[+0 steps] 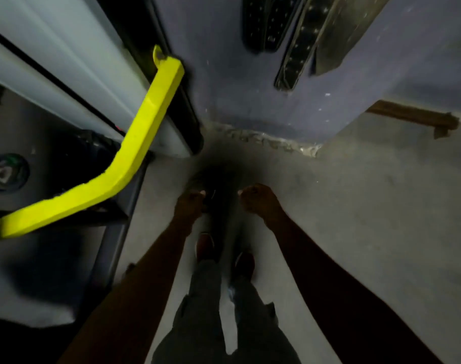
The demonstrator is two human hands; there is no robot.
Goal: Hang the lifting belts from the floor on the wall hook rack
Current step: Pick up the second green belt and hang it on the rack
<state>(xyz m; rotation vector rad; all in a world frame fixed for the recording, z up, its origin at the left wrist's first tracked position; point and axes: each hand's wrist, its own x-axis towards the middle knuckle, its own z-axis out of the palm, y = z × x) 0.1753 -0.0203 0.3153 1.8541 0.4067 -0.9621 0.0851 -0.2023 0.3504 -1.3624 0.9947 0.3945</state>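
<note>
A dark, motion-blurred lifting belt point(218, 190) hangs low over the concrete floor in front of my feet. My left hand point(191, 203) is closed on its left edge. Just right of it, my right hand point(258, 200) is curled into a fist, with a small gap to the belt and nothing visible in it. Three more black lifting belts hang against the blue wall above: one wide point(263, 24), one narrow and studded point(293, 53), one worn point(339, 35). The hook rack itself is out of view.
A machine with a bright yellow bar point(148, 132) and a black base stands close on my left. A brown wooden strip point(413, 118) runs along the wall at the right. My red shoes point(205, 245) stand on the grey floor.
</note>
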